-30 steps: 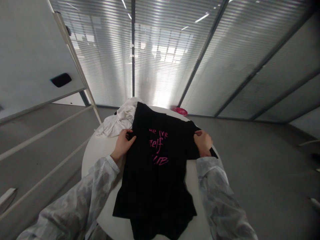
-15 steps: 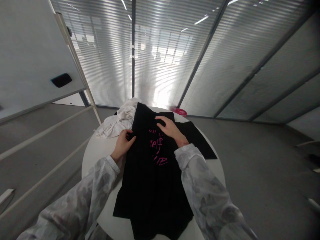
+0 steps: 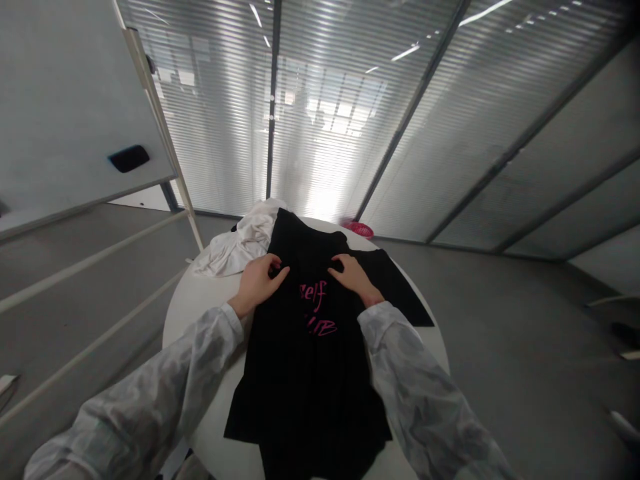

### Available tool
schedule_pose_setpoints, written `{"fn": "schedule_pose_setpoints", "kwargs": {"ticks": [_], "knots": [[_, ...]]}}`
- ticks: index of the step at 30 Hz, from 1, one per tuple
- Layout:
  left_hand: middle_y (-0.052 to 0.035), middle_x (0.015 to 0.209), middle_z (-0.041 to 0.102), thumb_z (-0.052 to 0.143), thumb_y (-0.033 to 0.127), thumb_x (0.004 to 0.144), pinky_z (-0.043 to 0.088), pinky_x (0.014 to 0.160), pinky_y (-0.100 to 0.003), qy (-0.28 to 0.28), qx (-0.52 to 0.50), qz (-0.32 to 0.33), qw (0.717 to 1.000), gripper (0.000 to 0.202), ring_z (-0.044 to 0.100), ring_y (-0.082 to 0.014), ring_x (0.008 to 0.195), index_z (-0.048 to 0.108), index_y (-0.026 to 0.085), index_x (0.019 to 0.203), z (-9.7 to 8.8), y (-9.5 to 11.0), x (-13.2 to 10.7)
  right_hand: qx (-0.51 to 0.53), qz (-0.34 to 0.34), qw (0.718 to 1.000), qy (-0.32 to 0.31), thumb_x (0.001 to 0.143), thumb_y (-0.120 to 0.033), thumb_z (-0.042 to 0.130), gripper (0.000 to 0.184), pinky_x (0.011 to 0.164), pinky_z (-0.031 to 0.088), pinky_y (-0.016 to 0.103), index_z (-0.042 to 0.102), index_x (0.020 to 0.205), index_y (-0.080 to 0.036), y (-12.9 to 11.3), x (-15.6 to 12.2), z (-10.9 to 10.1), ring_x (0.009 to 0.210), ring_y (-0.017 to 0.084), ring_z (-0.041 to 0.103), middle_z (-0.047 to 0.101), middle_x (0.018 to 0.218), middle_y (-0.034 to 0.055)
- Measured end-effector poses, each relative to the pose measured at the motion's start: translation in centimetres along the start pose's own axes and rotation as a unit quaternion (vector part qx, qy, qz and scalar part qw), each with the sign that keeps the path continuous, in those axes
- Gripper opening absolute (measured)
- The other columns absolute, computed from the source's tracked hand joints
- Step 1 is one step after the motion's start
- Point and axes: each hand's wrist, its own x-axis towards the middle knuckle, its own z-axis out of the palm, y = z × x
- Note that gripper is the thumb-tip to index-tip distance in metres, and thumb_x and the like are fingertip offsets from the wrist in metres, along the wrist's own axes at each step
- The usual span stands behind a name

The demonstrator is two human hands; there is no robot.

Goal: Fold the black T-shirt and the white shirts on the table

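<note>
A black T-shirt (image 3: 310,380) with pink lettering lies spread on a round white table (image 3: 220,427), its hem toward me. Part of its upper front is folded over, so only the lower lines of the print show. My left hand (image 3: 261,279) is closed on the shirt's left side, fingers curled and thumb pointing inward. Opposite it, my right hand (image 3: 353,275) grips the cloth near the upper right, thumb and fingers bent together. The fingertips of both hands are partly lost against the black fabric.
Crumpled white cloth (image 3: 240,241) lies at the table's back left. A black sleeve or cloth (image 3: 395,283) reaches toward the right edge. Behind the table is a pink basket (image 3: 361,230). A whiteboard (image 3: 65,100) on a frame stands left; glass partitions with blinds (image 3: 320,153) close the back.
My right hand has moved right and slightly down, and my left hand has shifted inward. Black cloth now covers the top line of the pink print.
</note>
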Motion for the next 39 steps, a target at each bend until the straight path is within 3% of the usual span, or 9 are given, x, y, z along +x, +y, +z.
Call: {"fn": "schedule_pose_setpoints", "kwargs": {"ticks": [4, 8, 14, 17, 23, 28, 31, 35, 39], "knots": [[-0.0084, 0.105, 0.082, 0.072, 0.07, 0.094, 0.058, 0.077, -0.036, -0.126, -0.004, -0.087, 0.988, 0.054, 0.078, -0.0278, 0.092, 0.068, 0.022, 0.117, 1.7, 1.4, 5.0, -0.016, 0.012, 1.0, 0.004, 0.1, -0.042, 0.067, 0.04, 0.12, 0.051, 0.055, 0.069, 0.135, -0.022, -0.3, -0.4, 1.8, 0.133, 0.035, 0.065, 0.07, 0.141, 0.0149], [-0.0132, 0.095, 0.081, 0.075, 0.064, 0.094, 0.059, 0.06, -0.032, -0.224, -0.091, -0.23, 0.943, 0.051, 0.079, -0.0255, 0.07, 0.069, 0.015, 0.105, 5.2, 1.6, 9.5, 0.0, 0.022, 0.999, 0.032, 0.104, -0.044, 0.06, 0.046, 0.126, 0.045, 0.055, 0.064, 0.143, -0.019, -0.1, -1.2, 3.1, 0.147, 0.034, 0.057, 0.063, 0.156, 0.0169], [-0.0119, 0.078, 0.077, 0.079, 0.051, 0.092, 0.057, 0.058, -0.029, -0.178, -0.102, -0.282, 0.937, 0.038, 0.076, -0.023, 0.065, 0.072, 0.014, 0.086, 8.9, 0.4, 11.3, 0.014, 0.018, 0.999, 0.047, 0.107, -0.045, 0.057, 0.047, 0.132, 0.039, 0.052, 0.063, 0.146, -0.02, 0.1, -1.9, 3.6, 0.153, 0.031, 0.054, 0.061, 0.16, 0.0156], [-0.0098, 0.077, 0.077, 0.08, 0.041, 0.09, 0.058, 0.069, -0.031, -0.135, -0.076, -0.259, 0.953, 0.026, 0.077, -0.0254, 0.079, 0.073, 0.017, 0.083, 9.5, 0.1, 12.0, 0.027, 0.021, 0.999, 0.042, 0.107, -0.046, 0.057, 0.047, 0.132, 0.038, 0.053, 0.063, 0.147, -0.021, 0.2, -1.9, 3.4, 0.153, 0.031, 0.054, 0.06, 0.161, 0.0156], [-0.0066, 0.106, 0.078, 0.063, 0.036, 0.101, 0.055, 0.097, -0.034, -0.018, -0.037, -0.171, 0.984, 0.016, 0.072, -0.0231, 0.105, 0.071, 0.022, 0.099, 8.7, 0.6, 15.5, 0.055, 0.021, 0.997, 0.054, 0.109, -0.049, 0.052, 0.048, 0.132, 0.037, 0.058, 0.062, 0.15, -0.024, 0.5, -2.3, 2.4, 0.155, 0.032, 0.052, 0.059, 0.163, 0.0132], [-0.0095, 0.101, 0.076, 0.071, 0.025, 0.092, 0.055, 0.097, -0.038, -0.009, -0.004, -0.158, 0.987, 0.01, 0.072, -0.0282, 0.104, 0.07, 0.02, 0.101, 7.4, -0.9, 15.7, 0.064, 0.028, 0.996, 0.059, 0.109, -0.051, 0.053, 0.051, 0.134, 0.033, 0.062, 0.061, 0.153, -0.028, 1.0, -2.9, 1.8, 0.159, 0.033, 0.047, 0.055, 0.168, 0.0108], [-0.0097, 0.107, 0.078, 0.075, 0.012, 0.081, 0.056, 0.099, -0.039, -0.028, 0.003, -0.134, 0.991, 0.031, 0.073, -0.0296, 0.107, 0.072, 0.021, 0.11, 7.3, -1.6, 14.7, 0.068, 0.045, 0.995, 0.055, 0.105, -0.05, 0.058, 0.053, 0.134, 0.033, 0.062, 0.062, 0.152, -0.026, 1.3, -2.8, 2.0, 0.159, 0.034, 0.048, 0.053, 0.169, 0.0121], [-0.0072, 0.137, 0.075, 0.062, 0.008, 0.088, 0.055, 0.109, -0.039, -0.009, -0.053, -0.004, 0.999, 0.05, 0.072, -0.0254, 0.115, 0.068, 0.024, 0.135, 7.3, -1.3, 14.2, 0.13, 0.084, 0.984, 0.084, 0.098, -0.049, 0.066, 0.064, 0.131, 0.04, 0.057, 0.057, 0.156, -0.023, 1.5, -1.5, 2.5, 0.156, 0.034, 0.052, 0.055, 0.166, 0.0155], [-0.0064, 0.166, 0.057, 0.049, 0.008, 0.095, 0.051, 0.119, -0.039, 0.019, -0.102, 0.104, 0.989, 0.057, 0.066, -0.0235, 0.134, 0.06, 0.025, 0.149, 6.9, -0.8, 14.1, 0.207, 0.164, 0.959, 0.103, 0.092, -0.048, 0.071, 0.079, 0.117, 0.055, 0.05, 0.048, 0.161, -0.019, 1.2, 0.7, 2.6, 0.138, 0.034, 0.067, 0.057, 0.164, 0.0195]]}}
